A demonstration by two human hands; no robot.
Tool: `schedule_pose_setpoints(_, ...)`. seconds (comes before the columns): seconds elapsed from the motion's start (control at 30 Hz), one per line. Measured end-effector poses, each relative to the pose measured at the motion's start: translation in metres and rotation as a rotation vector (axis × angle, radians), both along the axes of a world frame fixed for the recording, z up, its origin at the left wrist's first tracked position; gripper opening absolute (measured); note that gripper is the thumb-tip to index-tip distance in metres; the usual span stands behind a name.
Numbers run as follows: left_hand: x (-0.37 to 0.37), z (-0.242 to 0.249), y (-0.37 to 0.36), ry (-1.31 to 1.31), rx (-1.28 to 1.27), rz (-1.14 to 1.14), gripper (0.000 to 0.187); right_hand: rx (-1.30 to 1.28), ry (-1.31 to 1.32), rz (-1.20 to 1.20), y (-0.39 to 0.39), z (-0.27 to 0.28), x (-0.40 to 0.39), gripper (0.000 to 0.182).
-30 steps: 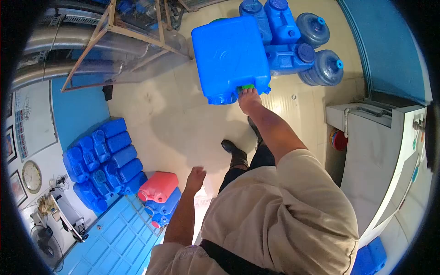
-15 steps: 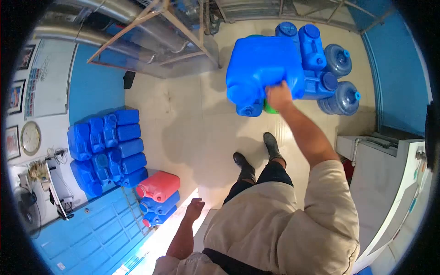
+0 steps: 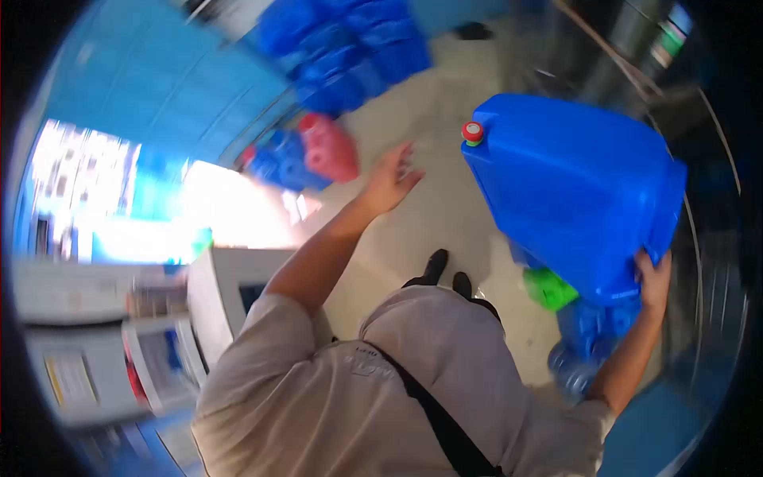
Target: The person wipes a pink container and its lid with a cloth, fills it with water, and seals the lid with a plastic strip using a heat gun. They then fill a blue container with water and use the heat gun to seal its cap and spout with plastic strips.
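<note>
Over pale floor [image 3: 449,175], the right grip [image 3: 654,282] holds a boxy plastic jug [image 3: 576,187].

From the person's side, the carried jug [image 3: 572,191] has a cap [image 3: 472,133] on its left end and the right hand [image 3: 654,278] at its near right corner. The left hand [image 3: 388,183] is apart from it, to its left. Farther left of that jug sits a jug group [image 3: 331,148]; ahead and left, a jug stack [image 3: 350,60]. Near left are the boots [image 3: 434,266] and, well beyond them, a cabinet [image 3: 226,286]. A bottle [image 3: 566,370] lies toward its near side, partly behind the forearm.
</note>
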State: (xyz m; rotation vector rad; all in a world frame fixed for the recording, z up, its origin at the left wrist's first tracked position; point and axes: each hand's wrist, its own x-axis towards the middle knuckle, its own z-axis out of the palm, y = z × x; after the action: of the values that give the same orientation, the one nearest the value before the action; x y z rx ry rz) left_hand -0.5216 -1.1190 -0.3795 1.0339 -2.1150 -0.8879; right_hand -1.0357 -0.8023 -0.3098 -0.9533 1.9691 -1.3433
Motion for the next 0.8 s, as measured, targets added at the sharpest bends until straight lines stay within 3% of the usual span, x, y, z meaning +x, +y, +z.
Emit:
schedule_pose_setpoints(0.1,0.036,0.058,0.024,0.085,-0.050,0.273,0.061,-0.103,-0.128,0.195,-0.066,-0.031,0.016,0.055)
schedule_pose_setpoints(0.17,0.073,0.101,0.048,-0.224,0.067,0.260,0.056,-0.096,-0.174,0.396,-0.117,-0.048,0.030,0.063)
schedule_pose_setpoints(0.2,0.086,0.121,0.069,-0.342,-0.027,0.365,0.058,-0.103,-0.188,0.482,-0.145,-0.054,0.038,0.063)
schedule_pose_setpoints(0.23,0.107,0.125,0.085,-0.355,-0.025,0.448,0.058,-0.052,-0.154,0.557,-0.170,-0.056,0.055,0.063)
schedule_pose_setpoints(0.3,0.152,0.134,0.125,-0.737,0.009,0.558,0.065,-0.015,-0.122,0.712,-0.211,-0.044,0.113,0.062)
schedule_pose_setpoints(0.37,0.178,0.146,0.174,-0.841,0.107,0.708,0.065,0.113,-0.077,0.862,-0.235,-0.015,0.181,0.062)
schedule_pose_setpoints(0.4,0.192,0.146,0.200,-0.912,0.235,0.796,0.059,0.012,0.040,0.933,-0.250,-0.032,0.198,0.047)
schedule_pose_setpoints(0.43,0.204,0.148,0.224,-0.970,0.372,0.880,0.052,-0.012,0.037,1.006,-0.263,-0.021,0.231,0.047)
schedule_pose_setpoints(0.5,0.223,0.160,0.281,-0.974,0.483,0.993,0.045,0.001,-0.051,1.323,-0.258,0.017,0.299,0.033)
schedule_pose_setpoints(0.6,0.263,0.159,0.378,-1.024,0.334,1.096,0.036,-0.093,-0.075,1.591,-0.243,0.057,0.391,0.030)
schedule_pose_setpoints(0.73,0.301,0.184,0.504,-0.954,0.404,1.309,0.037,-0.151,0.058,1.813,-0.196,0.110,0.506,0.039)
schedule_pose_setpoints(0.8,0.317,0.207,0.564,-0.738,0.473,1.640,0.048,-0.237,0.010,1.894,-0.153,0.141,0.572,0.037)
